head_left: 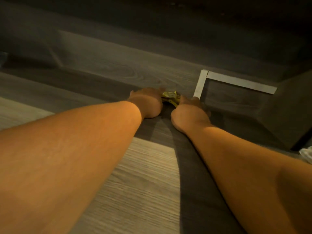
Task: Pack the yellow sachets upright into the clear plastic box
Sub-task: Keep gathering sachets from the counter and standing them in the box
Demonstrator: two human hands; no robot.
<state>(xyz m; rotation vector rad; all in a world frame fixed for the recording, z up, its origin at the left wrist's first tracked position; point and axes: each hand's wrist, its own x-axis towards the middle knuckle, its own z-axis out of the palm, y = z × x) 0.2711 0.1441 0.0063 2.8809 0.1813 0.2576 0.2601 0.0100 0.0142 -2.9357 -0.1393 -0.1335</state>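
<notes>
While both my arms reach out across the wood-grain table (145, 174), my left hand (146, 102) and right hand (189, 112) meet at a small clump of yellow sachets (170, 97) lying between them; the sachets sit in shadow, just left of a white tape corner (202, 80) stuck to the table; my fingers are hidden behind my knuckles, so I cannot tell how far they curl or whether they grip the sachets.
</notes>
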